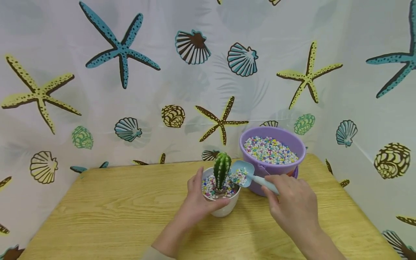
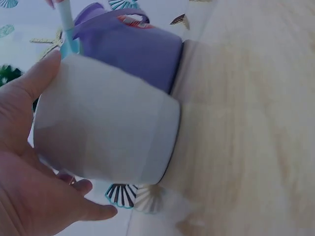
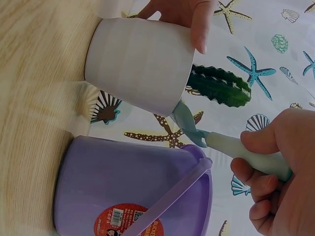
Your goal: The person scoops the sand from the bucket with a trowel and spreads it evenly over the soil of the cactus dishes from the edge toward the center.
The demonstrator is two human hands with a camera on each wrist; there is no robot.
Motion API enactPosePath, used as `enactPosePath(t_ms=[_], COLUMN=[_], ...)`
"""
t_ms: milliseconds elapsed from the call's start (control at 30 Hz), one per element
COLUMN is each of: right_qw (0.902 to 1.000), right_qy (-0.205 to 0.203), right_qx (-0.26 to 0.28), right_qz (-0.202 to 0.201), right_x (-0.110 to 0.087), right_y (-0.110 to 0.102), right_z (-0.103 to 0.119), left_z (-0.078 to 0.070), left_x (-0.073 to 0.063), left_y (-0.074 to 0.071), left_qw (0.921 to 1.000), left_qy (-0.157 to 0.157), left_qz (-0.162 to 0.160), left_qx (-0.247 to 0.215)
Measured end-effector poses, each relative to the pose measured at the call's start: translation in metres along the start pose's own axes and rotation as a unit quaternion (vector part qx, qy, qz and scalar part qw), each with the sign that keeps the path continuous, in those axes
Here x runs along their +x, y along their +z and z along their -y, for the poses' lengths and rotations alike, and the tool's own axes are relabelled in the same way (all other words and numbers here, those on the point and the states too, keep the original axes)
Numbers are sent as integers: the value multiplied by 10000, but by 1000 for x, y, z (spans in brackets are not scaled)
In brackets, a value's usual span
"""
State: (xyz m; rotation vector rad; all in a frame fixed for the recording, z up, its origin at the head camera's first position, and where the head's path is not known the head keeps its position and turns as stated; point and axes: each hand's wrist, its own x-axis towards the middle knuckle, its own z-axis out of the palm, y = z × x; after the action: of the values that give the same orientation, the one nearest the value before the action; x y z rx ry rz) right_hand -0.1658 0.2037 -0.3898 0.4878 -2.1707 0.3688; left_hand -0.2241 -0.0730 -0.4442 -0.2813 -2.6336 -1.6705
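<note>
A green cactus (image 1: 222, 169) stands in a white plant pot (image 1: 224, 208) among small multicoloured pebbles (image 1: 209, 186). My left hand (image 1: 199, 200) holds the pot from its left side, thumb along the near rim and fingers round the far side. In my right hand (image 1: 294, 202) is the handle of a light blue toy shovel (image 1: 264, 182), gripped between thumb and curled fingers. Pebbles lie on the shovel's blade, which tilts at the pot's right rim beside the cactus. In the right wrist view, the blade (image 3: 186, 123) meets the rim.
Just right of the pot stands a purple bucket (image 1: 256, 169), holding many of the same pebbles (image 1: 269, 150). Its handle (image 3: 172, 194) hangs down over a red label. Both containers rest on a wooden table (image 1: 123, 209), with a shell-and-starfish curtain (image 1: 146, 97) behind and at the sides.
</note>
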Motion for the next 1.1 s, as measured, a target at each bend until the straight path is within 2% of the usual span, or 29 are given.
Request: enactPosePath(t_ms=[133, 233, 367, 800, 1000, 1100], right_qw=[10000, 9999, 9998, 9991, 9990, 9989], right_qy=[-78, -113, -137, -311, -335, -347], right_qx=[-43, -76, -108, -91, -103, -108], right_qz=[-13, -23, -49, -276, -287, -299], right_x=[0, -1, -1, 0, -1, -1], right_y=[1, 1, 1, 4, 6, 6], right_z=[0, 0, 0, -1, -1, -1], left_z=[1, 2, 4, 0, 0, 1], left_x=[3, 5, 5, -1, 0, 3], left_y=[-11, -15, -12, 1, -2, -10], left_qw=[9994, 9987, 9990, 9999, 9998, 9990], left_qy=[46, 61, 42, 45, -94, 14], left_qz=[347, 493, 435, -77, 117, 328], left_qx=[-39, -95, -97, 69, 122, 291])
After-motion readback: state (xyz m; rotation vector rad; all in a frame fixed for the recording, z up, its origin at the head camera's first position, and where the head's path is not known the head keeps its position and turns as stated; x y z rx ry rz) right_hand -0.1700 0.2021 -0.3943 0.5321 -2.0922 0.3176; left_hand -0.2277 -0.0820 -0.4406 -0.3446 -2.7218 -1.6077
